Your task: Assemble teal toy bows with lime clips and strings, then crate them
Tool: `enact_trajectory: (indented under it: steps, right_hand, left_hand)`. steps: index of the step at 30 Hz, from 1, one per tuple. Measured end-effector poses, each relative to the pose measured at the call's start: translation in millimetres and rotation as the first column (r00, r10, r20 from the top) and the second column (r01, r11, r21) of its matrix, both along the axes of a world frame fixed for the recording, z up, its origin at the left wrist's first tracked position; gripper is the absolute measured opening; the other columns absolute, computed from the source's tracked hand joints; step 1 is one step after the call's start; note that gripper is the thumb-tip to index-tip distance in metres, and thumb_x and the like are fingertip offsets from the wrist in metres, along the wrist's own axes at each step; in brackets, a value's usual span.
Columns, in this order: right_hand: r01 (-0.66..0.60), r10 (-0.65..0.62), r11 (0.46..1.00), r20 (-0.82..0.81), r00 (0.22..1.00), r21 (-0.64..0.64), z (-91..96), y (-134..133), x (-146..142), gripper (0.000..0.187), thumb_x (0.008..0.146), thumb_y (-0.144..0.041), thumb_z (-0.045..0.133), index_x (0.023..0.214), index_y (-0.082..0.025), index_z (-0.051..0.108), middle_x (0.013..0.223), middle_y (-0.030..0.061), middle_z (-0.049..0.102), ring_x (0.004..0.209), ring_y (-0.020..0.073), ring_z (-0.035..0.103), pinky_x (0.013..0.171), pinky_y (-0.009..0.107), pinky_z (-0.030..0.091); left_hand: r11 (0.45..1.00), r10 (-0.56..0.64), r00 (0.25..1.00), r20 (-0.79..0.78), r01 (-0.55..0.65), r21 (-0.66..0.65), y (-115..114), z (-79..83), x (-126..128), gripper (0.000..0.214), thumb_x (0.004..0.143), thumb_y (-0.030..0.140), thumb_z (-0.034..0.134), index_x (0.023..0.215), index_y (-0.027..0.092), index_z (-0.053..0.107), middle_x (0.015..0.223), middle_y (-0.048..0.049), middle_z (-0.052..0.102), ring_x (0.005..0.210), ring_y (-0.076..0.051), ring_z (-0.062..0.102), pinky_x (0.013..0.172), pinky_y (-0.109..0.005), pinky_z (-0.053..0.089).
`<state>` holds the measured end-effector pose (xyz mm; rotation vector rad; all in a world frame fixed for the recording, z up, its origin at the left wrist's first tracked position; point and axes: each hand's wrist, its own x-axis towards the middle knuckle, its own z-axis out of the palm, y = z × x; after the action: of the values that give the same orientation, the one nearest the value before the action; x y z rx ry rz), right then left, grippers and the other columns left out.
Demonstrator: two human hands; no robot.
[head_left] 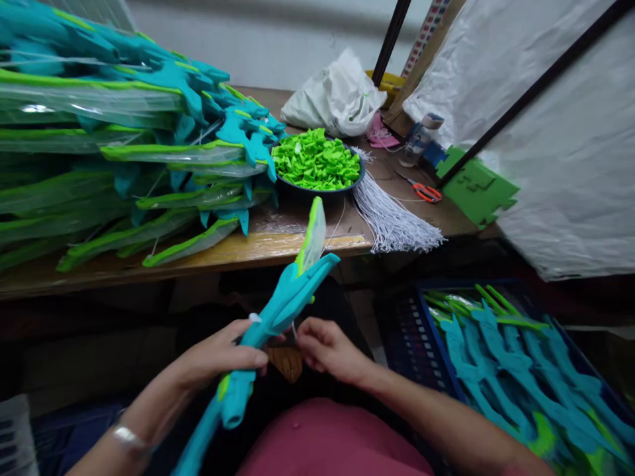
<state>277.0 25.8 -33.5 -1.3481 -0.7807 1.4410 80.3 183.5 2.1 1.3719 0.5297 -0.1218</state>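
Note:
My left hand (218, 357) is closed around the middle of a teal and green foam toy sword (278, 311) that points up and to the right over my lap. My right hand (330, 350) pinches something small and white, perhaps a string, right beside the sword's hilt. A big pile of the same teal and green swords (124, 145) in clear wrap lies on the wooden table (238, 248) at the left. A dark bowl (317, 190) heaped with bright green foam bits (317, 158) stands at the table's middle.
A bundle of white strings (391, 218) hangs over the table edge. Orange-handled scissors (424, 190), a green foam sheet (476, 188), a white plastic bag (337, 96) and a small bottle (419, 139) sit further back. A blue crate (421, 324) of finished swords stands low at my right.

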Motion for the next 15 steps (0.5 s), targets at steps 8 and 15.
enact_trajectory:
  steps: [8,15]
  right_hand:
    - [-0.037,-0.033,0.986,-0.4,0.916,-0.164,-46.7,-42.8,-30.1,0.047,0.079,-0.058,0.076,0.085,-0.013,0.065,0.073,0.006,0.072,0.062,0.014,0.067,0.06,0.025,0.05]
    - [0.462,-0.454,0.881,-0.46,0.764,-0.102,-54.5,5.1,27.7,0.048,0.077,-0.054,0.078,0.108,-0.02,0.062,0.096,0.0054,0.071,0.083,0.0176,0.068,0.075,0.032,0.058]
  left_hand:
    - [0.962,-0.115,0.993,-0.009,0.109,-0.249,-17.7,-32.3,39.3,0.033,0.066,0.043,0.076,0.082,0.015,0.074,0.072,-0.0039,0.069,0.062,-0.016,0.056,0.056,-0.026,0.043]
    - [0.922,-0.383,0.87,-0.31,0.381,-0.069,-43.4,-46.5,8.5,0.024,0.062,0.031,0.08,0.079,0.016,0.07,0.066,0.0051,0.06,0.061,-0.014,0.05,0.054,-0.023,0.037]
